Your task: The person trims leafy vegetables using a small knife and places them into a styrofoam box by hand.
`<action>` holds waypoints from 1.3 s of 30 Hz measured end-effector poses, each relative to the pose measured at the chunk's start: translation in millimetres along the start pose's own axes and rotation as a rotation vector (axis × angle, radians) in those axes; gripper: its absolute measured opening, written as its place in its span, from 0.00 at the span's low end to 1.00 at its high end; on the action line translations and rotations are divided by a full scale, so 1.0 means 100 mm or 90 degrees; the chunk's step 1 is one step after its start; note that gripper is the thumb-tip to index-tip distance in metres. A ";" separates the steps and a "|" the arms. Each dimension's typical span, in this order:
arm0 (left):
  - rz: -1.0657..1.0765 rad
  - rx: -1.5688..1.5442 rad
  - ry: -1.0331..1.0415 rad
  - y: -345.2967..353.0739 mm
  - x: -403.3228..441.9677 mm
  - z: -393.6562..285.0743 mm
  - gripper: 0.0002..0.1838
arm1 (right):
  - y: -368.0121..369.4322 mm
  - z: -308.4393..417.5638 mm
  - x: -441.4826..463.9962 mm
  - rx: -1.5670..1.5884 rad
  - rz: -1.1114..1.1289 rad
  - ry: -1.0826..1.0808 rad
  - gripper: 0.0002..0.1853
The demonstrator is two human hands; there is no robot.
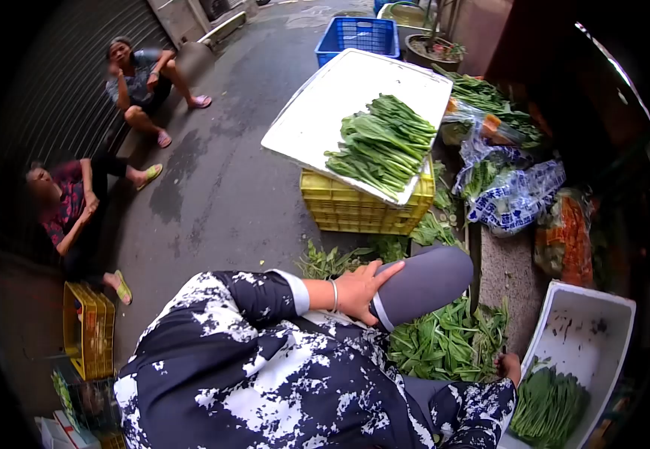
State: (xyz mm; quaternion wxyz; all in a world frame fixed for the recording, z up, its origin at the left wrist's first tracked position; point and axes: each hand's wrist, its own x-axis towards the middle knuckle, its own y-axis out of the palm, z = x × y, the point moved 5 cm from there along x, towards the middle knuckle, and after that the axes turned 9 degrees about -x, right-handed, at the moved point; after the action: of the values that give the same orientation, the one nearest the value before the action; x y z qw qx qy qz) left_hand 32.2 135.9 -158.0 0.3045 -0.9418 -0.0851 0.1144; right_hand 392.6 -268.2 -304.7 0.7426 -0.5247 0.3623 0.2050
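Note:
My left hand [356, 292], with a bracelet at the wrist, rests with fingers apart on my raised knee [433, 280] in smooth grey cloth. Low on the right, my right hand [510, 368] shows only in part, its fingers curled at the edge of a heap of loose leafy greens [433, 340]. What those fingers hold, if anything, is hidden. Right beside that hand stands a white foam box [579, 314] with a bunch of trimmed greens [549, 408] inside. Farther forward, a row of leafy greens [385, 142] lies on a white foam lid [317, 112].
A yellow crate [340, 202] supports the lid, with a blue crate [359, 34] behind. Bagged vegetables [512, 194] line the right side. Two people sit along the shutter at left, one [142, 82] farther back, near another yellow crate [89, 329]. Wet pavement [213, 172] runs between.

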 end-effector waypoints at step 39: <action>0.066 -0.013 -0.022 -0.09 0.35 -0.25 0.62 | 0.24 0.55 1.15 -0.371 -0.199 -0.135 0.17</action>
State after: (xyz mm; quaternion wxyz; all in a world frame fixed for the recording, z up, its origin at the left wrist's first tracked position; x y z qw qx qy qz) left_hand 71.3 137.6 -138.5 0.2874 -0.9457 -0.0430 0.1457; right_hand 469.2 -217.7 -395.9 0.6177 -0.7395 0.1245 0.2368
